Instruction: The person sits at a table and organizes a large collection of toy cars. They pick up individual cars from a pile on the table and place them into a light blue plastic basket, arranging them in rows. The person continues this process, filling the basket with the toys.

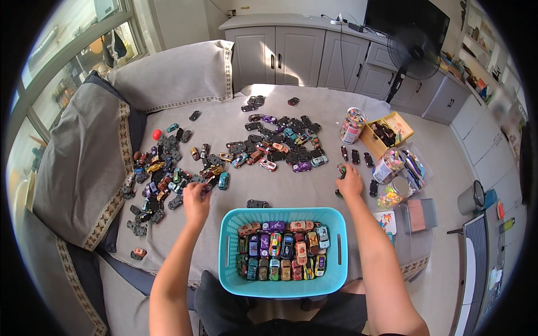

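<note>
At the right edge of the left-hand heap of toy cars (162,182), my left hand (196,200) has its fingers closed around a small toy car (208,189), mostly covered by the fingers. A teal toy car (223,180) lies just beyond it. My right hand (351,182) is closed on a green and red toy car (341,169), partly hidden by the fingers; a dark piece shows beneath the hand. Between my forearms stands a turquoise plastic basket (225,277) with toy cars (287,246) lined up in rows.
Another spread of toy cars (280,143) lies at the middle back of the cloth-covered seat (224,115). On the right are candy-coloured jars (353,126), a yellow box (400,124), and a clear bin (420,215). A black fan (414,53) stands beyond; cushions (81,168) line the left.
</note>
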A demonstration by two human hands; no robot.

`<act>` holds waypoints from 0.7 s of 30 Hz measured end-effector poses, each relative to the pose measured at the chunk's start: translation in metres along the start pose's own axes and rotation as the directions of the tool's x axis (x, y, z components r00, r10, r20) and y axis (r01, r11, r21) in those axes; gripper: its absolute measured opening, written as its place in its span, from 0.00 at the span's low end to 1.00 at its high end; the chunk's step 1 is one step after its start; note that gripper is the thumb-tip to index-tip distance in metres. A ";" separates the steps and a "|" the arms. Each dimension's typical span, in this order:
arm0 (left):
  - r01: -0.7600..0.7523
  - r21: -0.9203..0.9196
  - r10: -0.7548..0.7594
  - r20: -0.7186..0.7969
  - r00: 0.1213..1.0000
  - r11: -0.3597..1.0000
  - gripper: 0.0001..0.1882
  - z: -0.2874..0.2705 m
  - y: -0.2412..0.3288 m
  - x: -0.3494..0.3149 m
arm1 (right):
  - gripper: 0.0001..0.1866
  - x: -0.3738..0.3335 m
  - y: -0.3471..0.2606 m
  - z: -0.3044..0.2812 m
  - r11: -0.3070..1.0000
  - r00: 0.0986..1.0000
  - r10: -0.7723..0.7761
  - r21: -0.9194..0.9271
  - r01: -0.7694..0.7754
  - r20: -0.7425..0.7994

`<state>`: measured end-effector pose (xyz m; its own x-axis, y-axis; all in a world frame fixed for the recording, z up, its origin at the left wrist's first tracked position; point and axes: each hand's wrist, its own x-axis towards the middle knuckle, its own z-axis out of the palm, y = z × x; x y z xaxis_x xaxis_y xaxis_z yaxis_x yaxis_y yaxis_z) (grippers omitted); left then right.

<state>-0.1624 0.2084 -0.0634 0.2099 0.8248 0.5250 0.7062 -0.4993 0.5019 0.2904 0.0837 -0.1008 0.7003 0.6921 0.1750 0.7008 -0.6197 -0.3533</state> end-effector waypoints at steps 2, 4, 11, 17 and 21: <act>0.001 -0.095 -0.011 -0.104 0.995 0.995 0.15 -0.031 0.021 0.007 | 0.26 -0.001 -0.001 -0.003 1.000 1.000 0.020 -0.005 -0.020 0.007; -0.013 -0.164 -0.010 -0.142 0.990 0.986 0.17 -0.071 0.059 0.010 | 0.25 -0.009 -0.004 -0.008 1.000 0.999 -0.023 -0.021 0.022 -0.045; 0.195 -0.491 -0.019 0.340 0.940 0.849 0.20 -0.099 0.163 -0.023 | 0.23 -0.028 0.036 -0.002 0.987 0.998 0.040 0.159 -0.033 -0.042; 0.542 -0.305 -0.144 0.758 0.636 0.783 0.21 -0.035 0.131 -0.061 | 0.24 -0.058 0.028 -0.016 0.790 0.993 0.100 0.612 -0.038 -0.067; 0.616 -0.220 -0.216 0.805 0.553 0.757 0.20 -0.007 0.122 -0.073 | 0.27 -0.084 0.031 -0.031 0.471 0.978 0.206 0.879 -0.073 -0.030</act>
<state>-0.0960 0.0854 -0.0352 0.5074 0.7774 -0.3716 0.5151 0.0720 0.8541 0.2575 -0.0048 -0.0978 0.8334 0.5382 0.1256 0.1597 -0.0169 -0.9870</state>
